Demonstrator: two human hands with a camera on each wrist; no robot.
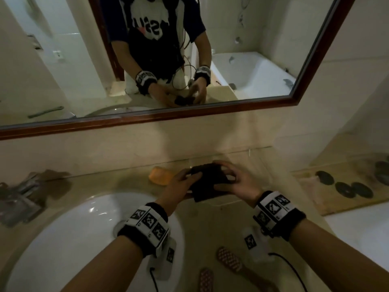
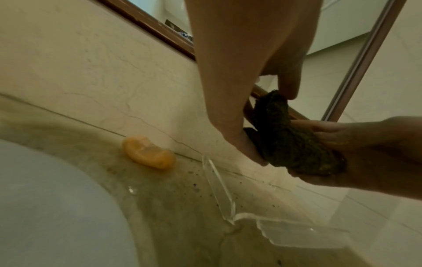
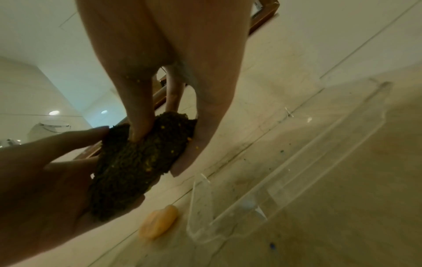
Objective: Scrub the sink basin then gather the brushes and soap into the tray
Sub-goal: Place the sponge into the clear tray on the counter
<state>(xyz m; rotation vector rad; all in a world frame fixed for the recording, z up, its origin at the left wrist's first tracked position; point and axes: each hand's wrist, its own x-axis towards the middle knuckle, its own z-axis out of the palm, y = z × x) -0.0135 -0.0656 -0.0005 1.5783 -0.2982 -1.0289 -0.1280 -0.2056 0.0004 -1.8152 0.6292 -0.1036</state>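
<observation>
Beige marble makes up the surface point(image 1: 210, 218) beneath a wide wood-framed mirror point(image 1: 189, 114), with the white sink basin point(image 1: 69, 234) set into it at the lower left. Both hands are raised above the surface, over a clear plastic tray point(image 2: 219, 187) that sits against the back wall. Between them is a dark green scrubbing pad point(image 1: 208, 180), flecked with small orange bits. The left hand point(image 1: 181, 184) grips the pad's left end, thumb on top and fingers curled underneath. The right hand point(image 1: 235, 180) grips the right end, fingers arched over the top edge and thumb pressing into the face, so the pad bends slightly between the two. An orange bar of soap point(image 1: 160, 175) lies on the surface just left of the tray, near the wall and apart from the hands. The tray looks empty of brushes, though its far end is hidden by the hands. Below the surface edge, two patterned slippers point(image 1: 229, 260) show on the floor.
</observation>
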